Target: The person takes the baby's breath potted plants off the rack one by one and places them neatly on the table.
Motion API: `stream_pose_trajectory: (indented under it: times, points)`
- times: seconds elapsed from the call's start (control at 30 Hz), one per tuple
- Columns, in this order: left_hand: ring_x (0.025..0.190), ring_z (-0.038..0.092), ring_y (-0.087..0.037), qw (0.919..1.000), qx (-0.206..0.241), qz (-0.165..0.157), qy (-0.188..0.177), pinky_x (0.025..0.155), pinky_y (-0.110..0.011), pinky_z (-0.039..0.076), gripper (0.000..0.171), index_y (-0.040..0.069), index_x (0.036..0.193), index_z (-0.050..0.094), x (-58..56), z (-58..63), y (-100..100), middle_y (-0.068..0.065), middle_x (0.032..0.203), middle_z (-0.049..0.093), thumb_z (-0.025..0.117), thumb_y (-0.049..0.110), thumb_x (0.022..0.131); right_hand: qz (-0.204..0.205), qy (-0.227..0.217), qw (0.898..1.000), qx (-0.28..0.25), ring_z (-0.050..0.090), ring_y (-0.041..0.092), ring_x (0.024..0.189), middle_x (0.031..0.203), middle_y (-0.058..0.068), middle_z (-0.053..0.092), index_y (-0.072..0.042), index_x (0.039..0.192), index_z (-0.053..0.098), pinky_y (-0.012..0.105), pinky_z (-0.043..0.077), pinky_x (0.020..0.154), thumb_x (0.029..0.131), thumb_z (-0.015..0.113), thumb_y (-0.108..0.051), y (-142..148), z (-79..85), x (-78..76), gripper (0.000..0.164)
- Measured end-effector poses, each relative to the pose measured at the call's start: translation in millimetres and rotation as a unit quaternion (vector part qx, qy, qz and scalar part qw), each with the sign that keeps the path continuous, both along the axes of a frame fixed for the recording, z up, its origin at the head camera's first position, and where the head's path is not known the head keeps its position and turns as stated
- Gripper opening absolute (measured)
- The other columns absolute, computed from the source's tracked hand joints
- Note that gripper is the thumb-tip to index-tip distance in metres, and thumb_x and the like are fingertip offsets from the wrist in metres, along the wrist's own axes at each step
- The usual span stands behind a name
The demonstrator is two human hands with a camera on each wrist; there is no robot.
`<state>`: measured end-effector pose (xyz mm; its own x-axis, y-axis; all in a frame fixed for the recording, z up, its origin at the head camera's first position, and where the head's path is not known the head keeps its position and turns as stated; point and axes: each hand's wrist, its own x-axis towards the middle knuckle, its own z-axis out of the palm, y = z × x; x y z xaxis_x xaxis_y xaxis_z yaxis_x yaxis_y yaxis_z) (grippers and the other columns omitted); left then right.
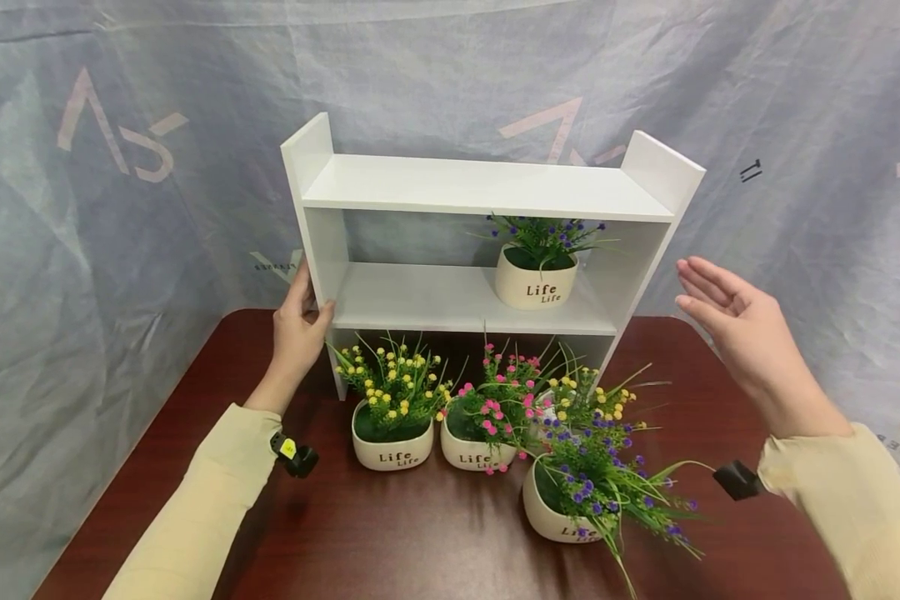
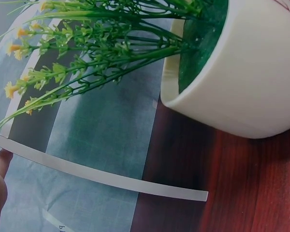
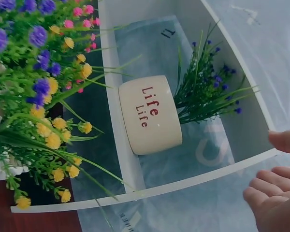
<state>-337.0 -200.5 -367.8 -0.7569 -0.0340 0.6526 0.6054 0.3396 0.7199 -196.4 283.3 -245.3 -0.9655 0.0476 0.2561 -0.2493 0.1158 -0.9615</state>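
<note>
A white two-tier shelf (image 1: 465, 185) stands upright on the table. My left hand (image 1: 300, 325) grips its left side panel, thumb at the front edge and fingers along the outer face. To the right of the shelf, my right hand (image 1: 742, 329) is held in the air with fingers extended, apart from the panel and holding nothing. On the middle board, towards the right, sits a cream "Life" pot with purple flowers (image 1: 536, 279). In the right wrist view, the right hand's fingertips (image 3: 268, 186) show just outside the side panel.
In front of the shelf stand a yellow-flowered pot (image 1: 392, 446), a pink-flowered pot (image 1: 478, 446) and a purple-flowered pot (image 1: 562, 508), the last leaning. Yellow flowers (image 1: 588, 400) of another plant rise behind it. The dark red table (image 1: 390, 542) meets a grey cloth backdrop (image 1: 435, 67).
</note>
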Motion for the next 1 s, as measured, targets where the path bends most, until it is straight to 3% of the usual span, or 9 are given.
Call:
stream_pose_trajectory:
  times: [0.13,0.27,0.37,0.5,0.7,0.87,1.0]
  points:
    - [0.122,0.058,-0.038,1.0,0.0,-0.001,-0.002,0.089,-0.023,0.054,0.072,0.022,0.155,0.026,-0.4,-0.9,0.0,-0.02,0.144,0.049,0.058,0.0,0.094,0.015,0.034,0.997,-0.072,0.058,-0.01,0.115,0.135,-0.01,0.058,-0.004,0.152,0.029,0.005,0.046,0.09,0.092,0.059,0.002,0.1,-1.0,-7.9,0.067]
    - [0.12,0.059,-0.038,1.0,0.001,-0.002,-0.003,0.086,-0.012,0.05,0.071,0.023,0.154,0.028,-0.5,-0.8,0.1,-0.02,0.143,0.05,0.058,0.001,0.094,0.011,0.047,0.995,-0.091,0.06,-0.009,0.111,0.126,-0.012,0.063,-0.001,0.151,0.029,0.006,0.048,0.089,0.091,0.059,0.005,-0.3,-4.0,-14.8,0.068]
    - [0.122,0.057,-0.038,1.0,0.003,-0.002,-0.003,0.089,-0.02,0.053,0.071,0.021,0.154,0.028,0.4,-0.3,0.2,-0.021,0.142,0.051,0.058,0.0,0.094,0.004,0.053,0.994,-0.092,0.06,-0.008,0.111,0.125,-0.012,0.063,0.001,0.151,0.028,0.007,0.048,0.091,0.091,0.06,0.005,-1.6,-5.1,-19.5,0.068]
    - [0.125,0.055,-0.039,1.0,0.006,-0.004,-0.006,0.091,-0.035,0.054,0.07,0.02,0.154,0.029,1.4,0.0,0.1,-0.021,0.143,0.05,0.057,0.0,0.094,-0.002,0.049,0.995,-0.083,0.058,-0.009,0.113,0.137,-0.006,0.057,0.0,0.152,0.027,0.006,0.047,0.092,0.091,0.06,0.003,-2.9,-4.2,-24.3,0.069]
    - [0.124,0.055,-0.039,1.0,0.007,-0.001,-0.007,0.091,-0.038,0.053,0.07,0.019,0.154,0.028,2.7,-0.1,0.1,-0.021,0.143,0.05,0.058,0.0,0.094,-0.003,0.04,0.996,-0.086,0.048,-0.001,0.131,0.157,0.007,0.031,-0.002,0.153,0.024,0.005,0.046,0.091,0.092,0.061,0.002,-5.8,-1.2,-30.5,0.072]
    - [0.124,0.056,-0.038,0.9999,0.006,-0.007,-0.006,0.091,-0.042,0.052,0.071,0.021,0.154,0.028,4.1,1.0,1.0,-0.021,0.143,0.05,0.057,-0.001,0.094,-0.055,0.024,0.998,-0.01,0.03,0.016,0.146,0.159,0.011,0.025,-0.007,0.153,0.027,0.007,0.044,0.097,0.092,0.064,-0.008,-12.3,5.1,-38.6,0.072]
    - [0.125,0.055,-0.038,0.9999,0.006,-0.007,-0.007,0.091,-0.044,0.051,0.071,0.023,0.154,0.028,4.1,0.8,1.0,-0.021,0.143,0.05,0.057,-0.001,0.094,-0.104,0.017,0.992,0.075,0.029,0.021,0.146,0.159,0.012,0.026,-0.012,0.153,0.03,0.013,0.039,0.106,0.092,0.066,-0.015,-18.2,9.9,-48.3,0.071]
